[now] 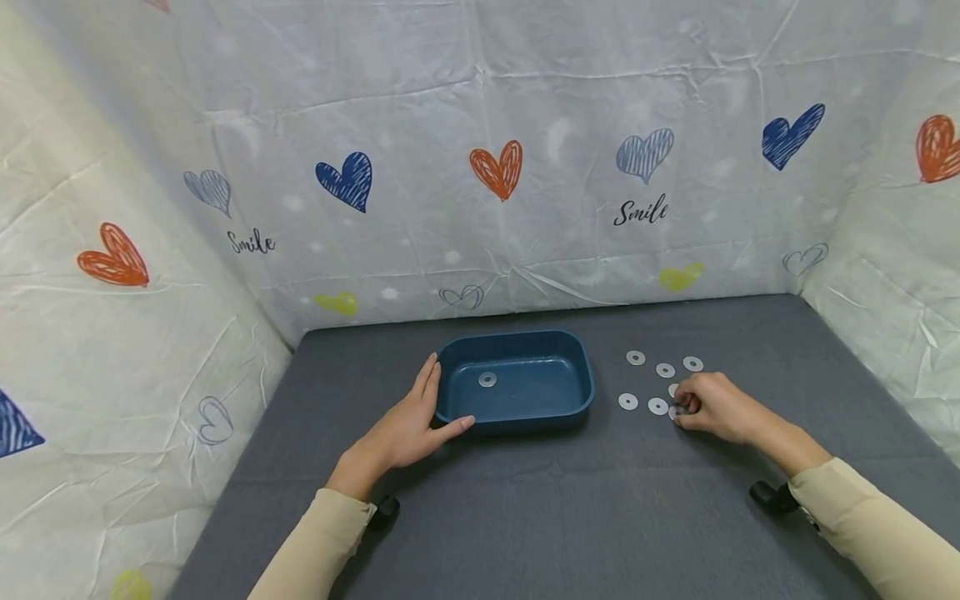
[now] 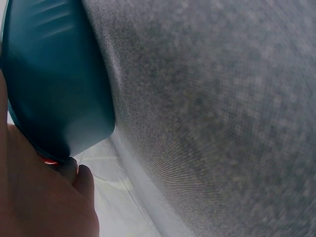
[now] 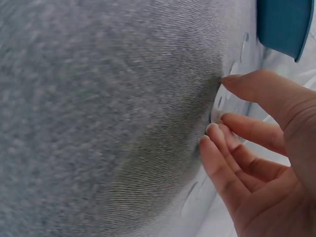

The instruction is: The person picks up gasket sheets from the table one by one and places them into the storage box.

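Note:
A blue rectangular tray (image 1: 516,416) with rounded corners stands on the table, one flat silver washer (image 1: 487,379) lying inside it. My left hand (image 1: 408,429) rests against the tray's left end, fingers extended along that wall and thumb reaching over the front rim. To the right of the tray, my right hand (image 1: 716,407) is low over a loose group of washers. Its thumb and index finger pinch the edges of one washer (image 3: 219,101) at the table surface; the other fingers are bent beside it. Another washer (image 1: 673,390) is partly hidden by the knuckles.
Several more washers lie flat around the right hand, among them one at the back (image 1: 635,357) and one nearest the tray (image 1: 627,402). The grey table (image 1: 555,508) ends at a pale cloth backdrop (image 1: 420,242) printed with hearts, which also hangs on both sides.

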Available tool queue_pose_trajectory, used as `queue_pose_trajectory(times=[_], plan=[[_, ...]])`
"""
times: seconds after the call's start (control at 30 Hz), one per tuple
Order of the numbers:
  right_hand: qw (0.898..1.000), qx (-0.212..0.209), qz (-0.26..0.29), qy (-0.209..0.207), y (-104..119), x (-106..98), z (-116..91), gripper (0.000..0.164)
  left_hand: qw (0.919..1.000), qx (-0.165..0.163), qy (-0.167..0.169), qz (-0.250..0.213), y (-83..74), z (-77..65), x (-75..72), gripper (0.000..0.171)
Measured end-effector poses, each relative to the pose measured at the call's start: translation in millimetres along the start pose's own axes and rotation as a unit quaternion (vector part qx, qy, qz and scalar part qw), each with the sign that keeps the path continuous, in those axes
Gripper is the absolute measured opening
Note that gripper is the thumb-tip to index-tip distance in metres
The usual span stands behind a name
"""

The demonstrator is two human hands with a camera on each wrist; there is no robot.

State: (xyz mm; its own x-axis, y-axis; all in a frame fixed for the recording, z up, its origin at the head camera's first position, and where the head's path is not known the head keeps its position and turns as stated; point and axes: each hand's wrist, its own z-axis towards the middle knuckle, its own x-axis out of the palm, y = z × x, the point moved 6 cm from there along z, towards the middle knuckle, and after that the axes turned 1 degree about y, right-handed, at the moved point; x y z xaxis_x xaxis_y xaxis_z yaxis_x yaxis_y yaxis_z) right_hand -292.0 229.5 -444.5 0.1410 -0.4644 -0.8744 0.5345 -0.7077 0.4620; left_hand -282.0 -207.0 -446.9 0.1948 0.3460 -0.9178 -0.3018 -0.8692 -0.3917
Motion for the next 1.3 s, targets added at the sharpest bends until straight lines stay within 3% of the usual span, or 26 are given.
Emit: queue_pose_trajectory(times=[0.17, 0.4, 0.9, 1.3], plan=[[1.000, -0.010, -0.001, 0.017, 2.1, -0.4, 2.6, 0.023, 1.0000, 0.005, -0.002, -0.004, -1.2, -0.4, -1.1, 0.118], [0.999, 0.004, -0.003, 0.037, 2.2, 4.0, 2.7, 0.015, 0.9999, 0.000, 0.004, -0.011, -0.1, -1.6, 1.4, 0.118], [1.000, 0.016, -0.026, -0.001, 2.8, 3.8, 0.2, 0.013, 1.0000, -0.005, -0.004, -0.004, 2.0, 0.4, 1.4, 0.120], [0.998, -0.009, -0.065, -0.025, 7.6, 1.3, -1.7, 0.012, 0.9999, 0.005, 0.000, -0.012, -1.4, -1.5, 0.0, 0.118]])
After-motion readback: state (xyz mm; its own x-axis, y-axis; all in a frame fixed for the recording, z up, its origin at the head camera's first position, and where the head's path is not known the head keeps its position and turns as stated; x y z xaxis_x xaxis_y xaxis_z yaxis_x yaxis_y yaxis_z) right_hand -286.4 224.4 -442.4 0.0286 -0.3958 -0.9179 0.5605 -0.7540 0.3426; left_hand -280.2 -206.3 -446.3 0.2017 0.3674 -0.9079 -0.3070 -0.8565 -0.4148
